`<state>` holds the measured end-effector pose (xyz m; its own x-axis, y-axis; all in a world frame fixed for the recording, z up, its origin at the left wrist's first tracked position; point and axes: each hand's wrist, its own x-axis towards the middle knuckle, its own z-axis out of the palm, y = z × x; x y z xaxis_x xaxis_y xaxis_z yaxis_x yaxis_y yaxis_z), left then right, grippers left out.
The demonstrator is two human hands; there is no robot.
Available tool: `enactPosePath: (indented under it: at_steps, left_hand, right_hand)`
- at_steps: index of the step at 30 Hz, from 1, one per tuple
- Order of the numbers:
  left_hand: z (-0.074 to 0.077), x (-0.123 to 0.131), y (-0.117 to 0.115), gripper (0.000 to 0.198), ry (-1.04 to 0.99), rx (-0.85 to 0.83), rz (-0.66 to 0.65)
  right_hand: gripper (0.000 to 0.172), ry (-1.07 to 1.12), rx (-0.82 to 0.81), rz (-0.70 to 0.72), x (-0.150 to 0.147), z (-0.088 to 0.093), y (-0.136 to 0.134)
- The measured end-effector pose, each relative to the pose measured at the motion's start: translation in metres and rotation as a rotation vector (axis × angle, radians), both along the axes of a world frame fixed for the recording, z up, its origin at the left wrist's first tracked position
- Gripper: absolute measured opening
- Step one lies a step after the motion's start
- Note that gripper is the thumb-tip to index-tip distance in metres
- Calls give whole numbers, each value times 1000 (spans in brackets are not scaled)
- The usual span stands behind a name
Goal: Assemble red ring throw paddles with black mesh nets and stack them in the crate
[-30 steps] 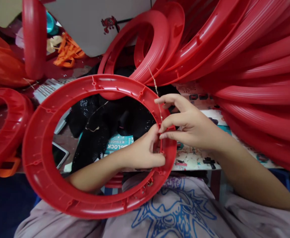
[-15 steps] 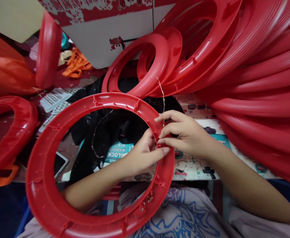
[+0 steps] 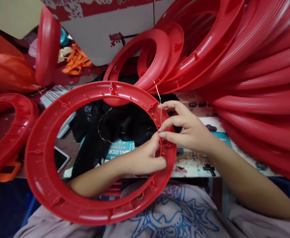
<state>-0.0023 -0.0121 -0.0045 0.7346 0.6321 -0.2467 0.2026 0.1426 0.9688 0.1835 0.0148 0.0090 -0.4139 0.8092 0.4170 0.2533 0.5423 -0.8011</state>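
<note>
A red plastic ring (image 3: 37, 152) with a hollow, ribbed underside is tilted toward me above my lap. My left hand (image 3: 151, 157) reaches through its opening and grips the right inner rim, with the thumb across the front. My right hand (image 3: 184, 127) is closed at the same rim, pinching a thin copper-coloured wire (image 3: 157, 88) between thumb and fingertips. One end of that wire sticks up above the fingers. Through the ring's opening a curved length of thin wire (image 3: 99, 127) shows. A small metallic bit (image 3: 140, 196) sits in the ring's lower channel.
More red rings (image 3: 259, 105) are piled at the right and back. Another ring (image 3: 23, 125) lies at the left by an orange plastic piece (image 3: 7, 172). Black mesh cloth (image 3: 85, 132), a phone-like device (image 3: 61, 158) and a white box (image 3: 132, 23) are on the table.
The ring has turned clockwise and its upper edge has risen a little. My left thumb has drawn in and lower on the rim. My right hand has moved slightly up with the wire.
</note>
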Motion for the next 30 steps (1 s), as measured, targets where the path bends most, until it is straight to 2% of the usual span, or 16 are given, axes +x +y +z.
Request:
enactPosePath:
  at_steps: [3, 8, 12, 13, 17, 20, 24, 26, 30]
  left_hand:
    - [2, 0, -1, 72, -16, -55, -49]
    - [5, -3, 1, 73, -34, 2, -105]
    - [3, -7, 1, 60, -25, -3, -185]
    - [2, -8, 0, 58, -14, -2, -196]
    - [2, -8, -1, 66, -36, -21, -193]
    - [6, -3, -1, 70, -145, -148, -169]
    - [10, 1, -2, 62, -302, -360, -155]
    - [9, 2, -4, 54, -356, -424, -96]
    - [5, 10, -9, 41, -337, -385, 221]
  right_hand:
    - [5, -10, 21, 67, 2, 0, 1]
    - [4, 16, -18, 176, 4, -1, 3]
    - [36, 48, -45, 195, 5, 2, 3]
    - [35, 42, -69, 203, 5, 3, 2]
    - [8, 59, -142, 202, 5, 6, -1]
    - [9, 86, -116, 189, 5, 6, -2]
    - [12, 75, -102, 179, 7, 7, -2]
    - [13, 65, -96, 169, 8, 6, -1]
    - [15, 61, -51, 173, 9, 4, 2]
